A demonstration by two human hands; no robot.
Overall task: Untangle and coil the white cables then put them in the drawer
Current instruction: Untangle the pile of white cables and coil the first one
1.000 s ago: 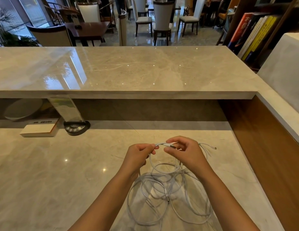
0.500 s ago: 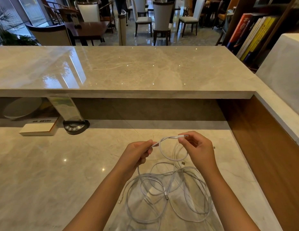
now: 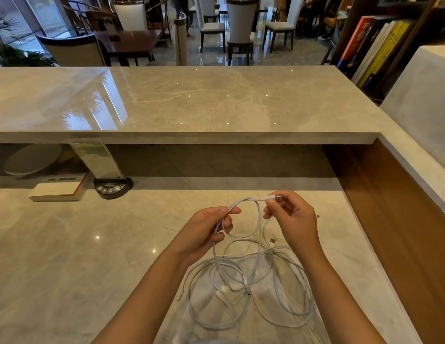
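A tangle of white cables lies in loose overlapping loops on the lower marble desk, right in front of me. My right hand pinches one cable just behind its USB plug, lifted above the desk. My left hand grips the same cable a short way along, and a small loop hangs between the two hands. Another plug end rests on the desk at the left of the pile. No drawer is in view.
A raised marble counter overhangs the desk's back. Beneath it at the left stand a white box, a black base with buttons holding a clear sign, and a round white plate. A wooden side panel borders the right.
My hands have drawn apart: the right one lifted the plug end up and to the right, and a loop of cable has opened between them. The pile shifted slightly.
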